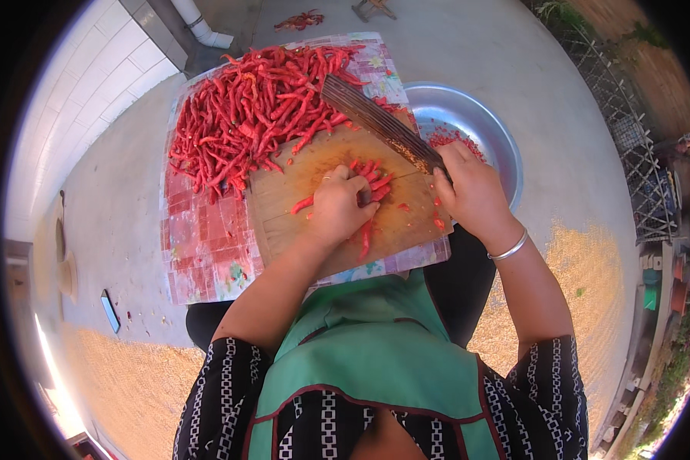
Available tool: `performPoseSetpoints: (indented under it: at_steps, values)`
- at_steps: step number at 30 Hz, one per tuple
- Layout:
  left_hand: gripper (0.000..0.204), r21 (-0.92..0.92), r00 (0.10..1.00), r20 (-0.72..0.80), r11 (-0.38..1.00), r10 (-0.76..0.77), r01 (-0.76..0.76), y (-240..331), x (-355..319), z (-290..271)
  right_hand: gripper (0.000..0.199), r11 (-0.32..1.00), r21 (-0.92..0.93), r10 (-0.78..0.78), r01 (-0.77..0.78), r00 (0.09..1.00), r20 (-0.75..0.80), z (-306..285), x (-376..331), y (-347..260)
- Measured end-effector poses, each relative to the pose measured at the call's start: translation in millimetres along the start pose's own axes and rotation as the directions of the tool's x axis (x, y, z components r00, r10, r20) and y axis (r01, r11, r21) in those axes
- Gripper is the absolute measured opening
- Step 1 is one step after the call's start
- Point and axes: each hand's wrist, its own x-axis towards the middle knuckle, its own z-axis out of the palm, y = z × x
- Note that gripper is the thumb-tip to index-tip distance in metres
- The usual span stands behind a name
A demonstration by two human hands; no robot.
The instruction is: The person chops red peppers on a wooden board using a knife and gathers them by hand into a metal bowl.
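Note:
My left hand [337, 205] is closed over a small bunch of red chili peppers [380, 184] on the wooden cutting board [284, 238]. Their ends stick out past my fingers. In my right hand [471, 192] is the handle of a broad, dark-bladed cleaver [376, 116]. Its blade slants up and left over the board's far right part, apart from my left hand, with small bits stuck near the handle. Loose chili pieces [403, 207] lie on the board. Beyond it, a large heap of whole red chilies [245, 115] covers much of the table.
A patterned plastic tablecloth [199, 245] lies under the board. At the table's right stands a wide metal basin [507, 146] with chopped chili inside. Yellow grain [583, 284] is spread over the floor on both sides. A phone [110, 310] lies on the floor at left.

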Motion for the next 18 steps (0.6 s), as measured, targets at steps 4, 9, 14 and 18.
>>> performPoseSetpoints:
  at_steps: [4, 9, 14, 18]
  values:
    - [0.023, 0.048, 0.999, 0.02, 0.998, 0.043, -0.044, -1.9, 4.8, 0.8, 0.015, 0.978, -0.165, -0.095, 0.131, 0.974, 0.207, 8.7, 8.8, -14.3]
    - [0.023, 0.009, 0.995, 0.077, 0.998, 0.059, -0.06, -6.9, 10.8, -1.9, 0.014, 0.962, -0.208, -0.091, 0.178, 0.925, 0.369, 8.3, 11.7, -15.6]
    - [0.024, -0.017, 0.994, 0.069, 0.997, 0.083, -0.082, -10.6, 11.1, 2.1, 0.018, 0.982, -0.149, -0.035, 0.116, 0.885, 0.464, 21.8, 14.5, -2.1]
    - [0.021, -0.019, 0.997, 0.051, 0.998, 0.058, -0.057, -8.6, 9.6, 2.3, 0.017, 0.99, -0.12, -0.033, 0.081, 0.932, 0.362, 37.8, -1.9, 4.9]
